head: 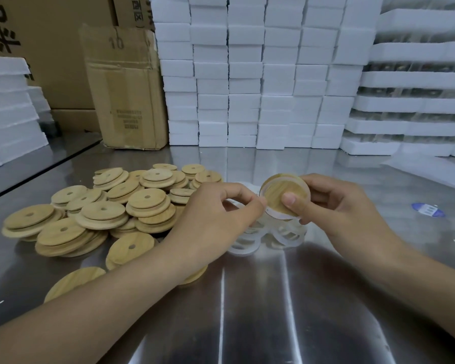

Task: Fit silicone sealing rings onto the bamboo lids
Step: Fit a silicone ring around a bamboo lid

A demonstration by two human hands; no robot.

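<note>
1. Head view, left of the frame: we see the spare bamboo lids (100,214) heaped on the tabletop (273,298), pale and round, each with a centre hole.
2. At centre, our left hand (210,214) has its fingers pinched together on the silicone ring (275,213), translucent white, at the left rim of the held lid (281,191). We judge it could twist or spring off if stretched unevenly.
3. Further right, our right hand (334,206) grips the held lid above the loose rings (281,232), thumb on its face, fingers curled behind. A slack grip might drop it.
</note>
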